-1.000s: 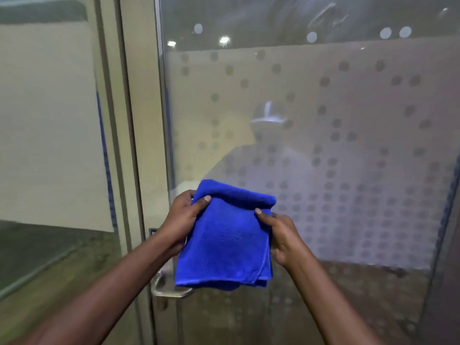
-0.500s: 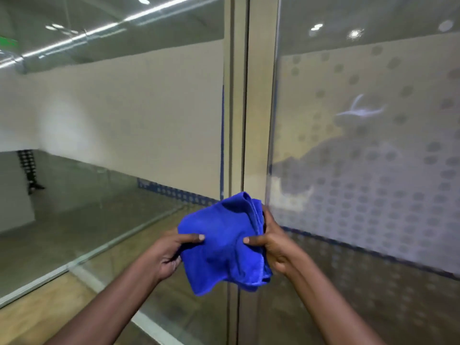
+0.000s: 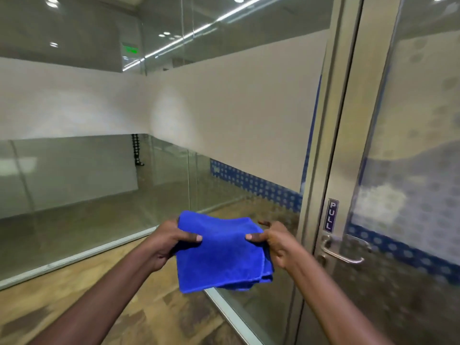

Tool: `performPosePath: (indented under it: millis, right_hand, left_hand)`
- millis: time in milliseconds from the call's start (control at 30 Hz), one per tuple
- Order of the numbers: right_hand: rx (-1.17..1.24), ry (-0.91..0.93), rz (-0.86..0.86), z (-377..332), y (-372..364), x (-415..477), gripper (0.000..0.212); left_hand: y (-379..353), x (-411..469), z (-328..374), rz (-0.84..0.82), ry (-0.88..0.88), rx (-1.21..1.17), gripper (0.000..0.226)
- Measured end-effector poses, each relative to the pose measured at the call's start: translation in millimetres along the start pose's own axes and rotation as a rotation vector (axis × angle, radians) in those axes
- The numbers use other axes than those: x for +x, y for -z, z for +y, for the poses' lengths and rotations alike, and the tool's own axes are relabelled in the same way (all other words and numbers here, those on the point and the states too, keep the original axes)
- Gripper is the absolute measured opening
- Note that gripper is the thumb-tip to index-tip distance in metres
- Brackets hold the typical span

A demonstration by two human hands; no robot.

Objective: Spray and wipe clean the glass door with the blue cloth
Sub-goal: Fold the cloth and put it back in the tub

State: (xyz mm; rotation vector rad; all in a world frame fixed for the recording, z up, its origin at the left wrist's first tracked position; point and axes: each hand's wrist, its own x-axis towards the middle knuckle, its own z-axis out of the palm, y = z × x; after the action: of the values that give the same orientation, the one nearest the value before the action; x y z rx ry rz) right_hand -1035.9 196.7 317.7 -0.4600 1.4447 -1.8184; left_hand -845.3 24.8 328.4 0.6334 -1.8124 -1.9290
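Both hands hold the blue cloth (image 3: 220, 252) in front of the body; the left hand (image 3: 165, 241) pinches its left edge with the thumb on top and the fingers under, and the right hand (image 3: 275, 241) pinches its right edge in the same way; so both grips are closed on the fabric. The cloth is folded in some layers, it hangs a little below the hands, and it touches no glass. The door (image 3: 410, 170) stands at the right of the view, apart from the cloth; its handle (image 3: 342, 252) and a small PULL sign (image 3: 331, 215) are just beside the frame, near the right hand. No spray bottle is visible here, so I cannot tell if the spraying is done; the door glass looks hazy and mottled, but this may be the frosted dot film or a reflection, not liquid. I judge that the wiping is not in progress now; the person seems to arrange the cloth into a pad. What is left, as far as it shows, is to bring the cloth to the door and wipe it.
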Motion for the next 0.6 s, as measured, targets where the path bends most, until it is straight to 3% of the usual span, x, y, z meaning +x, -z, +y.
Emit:
performPosePath:
  millis: [167, 367, 600]
  right_hand:
    - [-0.345, 0.236, 0.069, 13.2, -29.9, 35.6, 0.096]
    - [-0.617, 0.459, -0.082, 20.0, -62.2, 73.7, 0.085]
    - [-0.862, 0.472, -0.444, 27.7, -96.6, 113.1, 0.047]
  left_hand:
    - [31.6, -0.2, -5.0, 0.273, 0.061, 0.146, 0.114]
    - [58.4, 0.2, 0.4, 0.331, 0.082, 0.323, 0.105]
    - [82.6, -16.2, -4.4, 0.423, 0.121, 0.715, 0.096]
